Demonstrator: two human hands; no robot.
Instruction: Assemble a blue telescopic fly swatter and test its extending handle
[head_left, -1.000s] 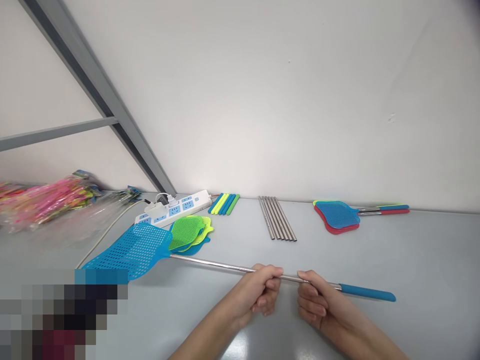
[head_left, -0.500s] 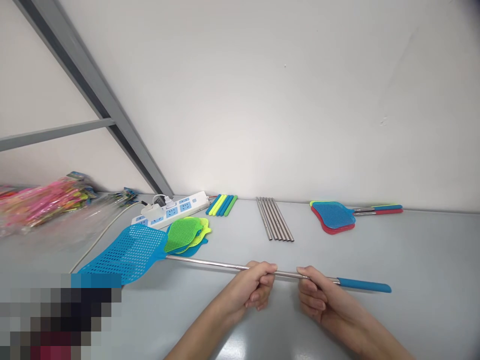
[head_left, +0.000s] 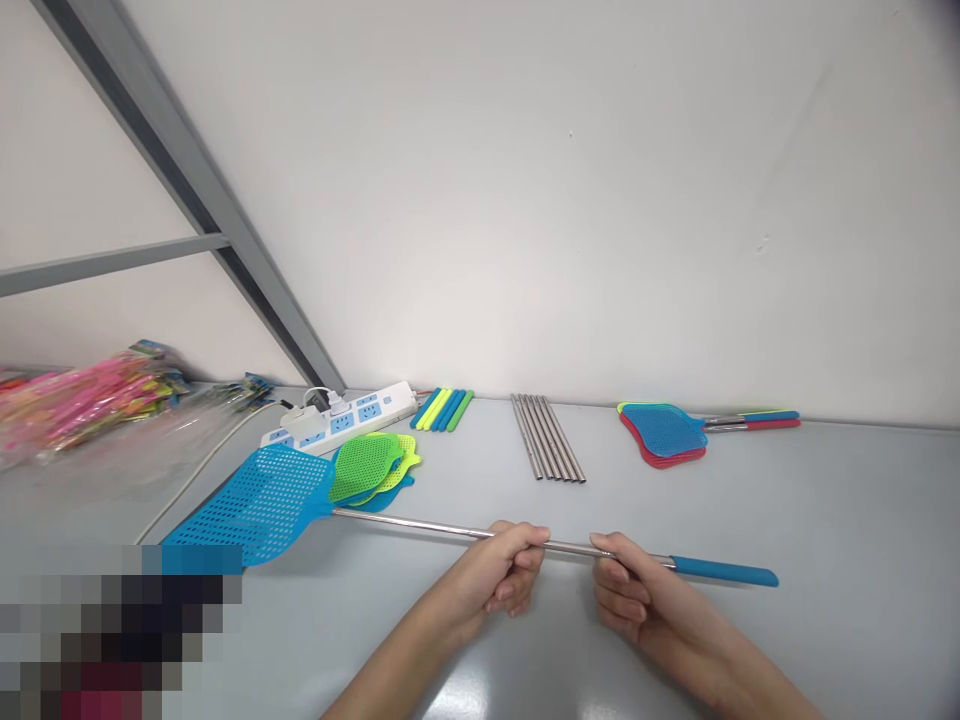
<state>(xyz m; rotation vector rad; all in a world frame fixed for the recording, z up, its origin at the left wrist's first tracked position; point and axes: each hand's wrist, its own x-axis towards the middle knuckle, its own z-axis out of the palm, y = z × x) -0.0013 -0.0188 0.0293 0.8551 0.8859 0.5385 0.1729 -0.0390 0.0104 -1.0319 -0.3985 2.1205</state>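
A blue fly swatter [head_left: 262,500] with a perforated head and an extended metal rod lies across the view, held in both hands. Closed around the middle of the rod is my left hand [head_left: 504,572], thumb along the top. My right hand [head_left: 636,592] grips the rod farther right, just short of the blue handle [head_left: 724,571]. Between the two hands a short length of bare rod shows. The swatter's head is at the left, overlapping a small pile of green, yellow and blue swatter heads [head_left: 367,467]; its lower left corner is hidden by a pixelated patch.
Behind, a white power strip [head_left: 352,420] has plugs in it. Several coloured handle grips [head_left: 443,410] and several metal tubes [head_left: 548,438] lie in rows. Finished-looking swatters [head_left: 663,432] are stacked at the right rear. Plastic-wrapped pink items [head_left: 97,400] lie at the far left.
Both hands keep their hold on the rod, with nearly the same gap between them. The whole view has shifted very slightly; nothing else has visibly moved.
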